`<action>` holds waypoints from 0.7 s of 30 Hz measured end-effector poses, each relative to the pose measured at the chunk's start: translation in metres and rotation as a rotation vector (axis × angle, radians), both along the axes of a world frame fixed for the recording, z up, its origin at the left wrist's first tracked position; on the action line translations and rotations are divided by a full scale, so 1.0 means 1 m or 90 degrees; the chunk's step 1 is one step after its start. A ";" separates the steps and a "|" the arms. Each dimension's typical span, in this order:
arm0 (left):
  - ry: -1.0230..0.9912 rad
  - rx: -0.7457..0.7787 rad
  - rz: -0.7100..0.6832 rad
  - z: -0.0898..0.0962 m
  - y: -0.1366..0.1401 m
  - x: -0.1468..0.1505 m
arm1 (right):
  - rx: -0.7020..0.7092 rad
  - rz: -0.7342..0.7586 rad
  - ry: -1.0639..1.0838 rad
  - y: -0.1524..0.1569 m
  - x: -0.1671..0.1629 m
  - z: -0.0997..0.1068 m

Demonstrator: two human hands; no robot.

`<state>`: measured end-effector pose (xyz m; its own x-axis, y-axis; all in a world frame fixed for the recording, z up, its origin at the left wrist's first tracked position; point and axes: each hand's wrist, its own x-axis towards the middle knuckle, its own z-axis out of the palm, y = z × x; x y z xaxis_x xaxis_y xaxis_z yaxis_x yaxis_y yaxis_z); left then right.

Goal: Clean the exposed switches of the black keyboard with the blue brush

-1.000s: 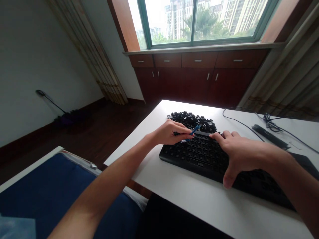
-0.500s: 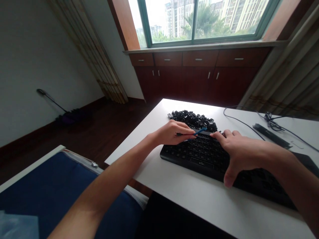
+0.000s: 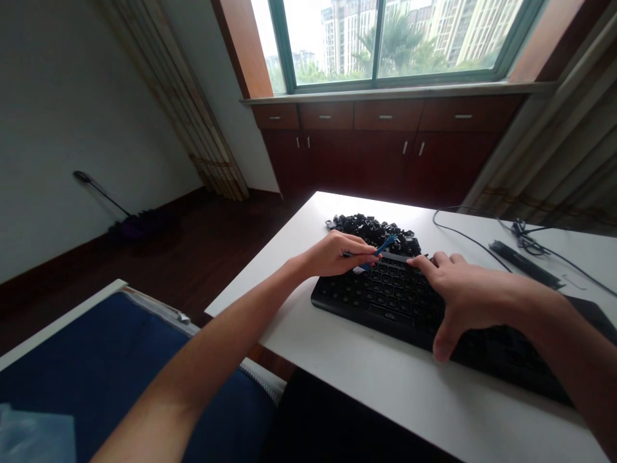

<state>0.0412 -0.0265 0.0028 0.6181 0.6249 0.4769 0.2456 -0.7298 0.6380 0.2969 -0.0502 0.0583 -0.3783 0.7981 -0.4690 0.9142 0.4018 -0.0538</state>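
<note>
Black keyboard (image 3: 398, 299): lay flat on the white table (image 3: 299, 347), just in front of a heap of small black pieces (image 3: 357, 225)
Left hand (image 3: 337, 254): fingertips pinched on a slim blue tool (image 3: 387, 244) by the keyboard's far edge
Right hand (image 3: 475, 299): spread wide over the keyboard, thumb near its front
Keyboard feel: probably stiff and light, exposed sockets (image 3: 379, 284) likely fragile, so the rim (image 3: 376, 324) seemed the surer hold
</note>
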 end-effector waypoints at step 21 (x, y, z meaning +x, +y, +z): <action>0.039 0.034 0.077 0.009 -0.001 -0.013 | 0.005 0.012 -0.010 0.002 0.001 -0.004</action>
<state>0.0285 -0.0275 0.0119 0.5695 0.6709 0.4749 0.3712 -0.7254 0.5796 0.2984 -0.0478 0.0545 -0.3857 0.7945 -0.4690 0.9072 0.4191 -0.0362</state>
